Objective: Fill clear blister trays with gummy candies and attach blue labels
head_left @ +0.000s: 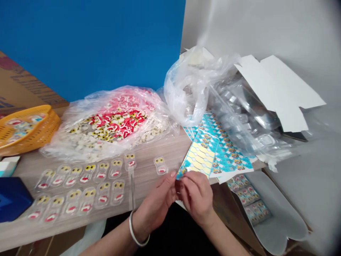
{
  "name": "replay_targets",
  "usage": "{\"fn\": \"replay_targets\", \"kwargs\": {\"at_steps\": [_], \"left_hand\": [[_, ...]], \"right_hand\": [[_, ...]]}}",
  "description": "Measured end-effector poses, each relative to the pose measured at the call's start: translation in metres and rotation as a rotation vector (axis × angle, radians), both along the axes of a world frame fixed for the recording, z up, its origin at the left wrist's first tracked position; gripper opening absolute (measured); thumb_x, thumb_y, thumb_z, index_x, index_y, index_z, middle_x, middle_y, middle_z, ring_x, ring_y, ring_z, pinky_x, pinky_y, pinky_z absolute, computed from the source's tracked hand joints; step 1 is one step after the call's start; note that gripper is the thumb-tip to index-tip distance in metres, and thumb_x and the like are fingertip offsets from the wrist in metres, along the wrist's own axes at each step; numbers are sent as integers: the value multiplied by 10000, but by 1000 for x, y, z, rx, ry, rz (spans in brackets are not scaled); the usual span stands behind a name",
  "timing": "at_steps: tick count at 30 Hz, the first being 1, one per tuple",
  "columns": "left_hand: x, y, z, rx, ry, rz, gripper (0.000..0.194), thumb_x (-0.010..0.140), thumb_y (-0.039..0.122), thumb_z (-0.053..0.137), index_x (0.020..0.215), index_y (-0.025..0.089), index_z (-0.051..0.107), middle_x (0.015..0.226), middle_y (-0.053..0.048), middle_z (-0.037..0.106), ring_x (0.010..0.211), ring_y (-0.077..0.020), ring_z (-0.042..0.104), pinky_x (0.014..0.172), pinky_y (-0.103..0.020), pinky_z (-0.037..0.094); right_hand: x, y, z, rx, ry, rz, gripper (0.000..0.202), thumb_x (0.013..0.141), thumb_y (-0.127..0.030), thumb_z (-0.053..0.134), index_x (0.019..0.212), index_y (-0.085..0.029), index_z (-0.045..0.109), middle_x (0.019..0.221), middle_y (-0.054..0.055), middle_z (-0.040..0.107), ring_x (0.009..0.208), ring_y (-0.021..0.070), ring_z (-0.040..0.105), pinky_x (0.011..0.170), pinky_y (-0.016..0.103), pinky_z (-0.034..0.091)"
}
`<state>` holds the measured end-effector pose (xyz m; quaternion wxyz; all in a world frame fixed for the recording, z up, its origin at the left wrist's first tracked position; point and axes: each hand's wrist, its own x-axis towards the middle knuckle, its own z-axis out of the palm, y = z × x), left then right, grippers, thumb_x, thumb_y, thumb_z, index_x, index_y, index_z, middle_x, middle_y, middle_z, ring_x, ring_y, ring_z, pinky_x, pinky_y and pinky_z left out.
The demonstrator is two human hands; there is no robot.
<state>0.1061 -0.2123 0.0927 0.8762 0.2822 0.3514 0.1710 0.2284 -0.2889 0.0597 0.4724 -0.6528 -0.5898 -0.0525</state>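
Note:
My left hand (160, 197), with a bangle at the wrist, and my right hand (197, 195) meet at the table's front edge. Both have their fingers pinched together around a small blue printed sticker (182, 173); fingers hide most of it. Just behind lies a partly peeled sticker sheet (200, 156) with a bare yellow backing, over more blue sticker sheets (230, 153). One clear blister pack (161, 165) with yellow eye pieces and a red-and-white mouth piece lies near my left hand. Several similar packs (89, 174) stand in two rows to the left.
An open plastic bag (112, 124) of loose red, white and yellow pieces lies behind the rows. An orange basket (29, 142) and blue box (14, 199) are left. Clear plastic shells (239, 117) and white card (279, 89) pile up right, above an open box (277, 209) of finished-looking packs.

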Motion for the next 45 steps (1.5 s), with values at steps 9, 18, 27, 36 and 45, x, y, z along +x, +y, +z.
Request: {"fn": "replay_targets", "kwargs": {"at_steps": [9,18,27,36,45], "left_hand": [[-56,40,-29,353,323,-10,306,797,477,706,758,175,676,729,-31,663,666,-141,596,617,-237,471],[-69,55,-37,681,455,-243,317,890,449,586,733,187,672,642,-2,600,580,-129,523,562,-222,415],[-58,66,-45,850,523,-204,306,889,404,585,680,195,663,633,-10,595,614,-147,544,587,-244,400],[-46,81,-55,754,861,-128,386,815,364,648,1154,198,565,595,77,542,498,-146,526,539,-261,354],[-38,89,-67,799,988,-188,201,812,315,640,952,207,546,683,29,592,620,-173,570,600,-274,356]], "right_hand": [[-13,12,-3,-230,189,184,420,908,-156,536,1303,-288,592,1345,114,578,1272,289,539,1022,518,489],[9,59,-11,-637,574,334,163,890,-273,629,1018,-243,726,871,20,698,802,179,651,738,312,535],[30,83,-20,-820,820,489,156,863,-356,657,899,-216,717,814,-11,702,741,158,612,684,271,472],[28,110,-28,-865,488,360,183,847,-210,604,1026,-202,638,731,-39,642,625,129,557,614,244,393],[26,116,-37,-942,300,334,178,889,-159,582,1058,-209,607,832,-2,701,722,162,639,689,260,410]]}}
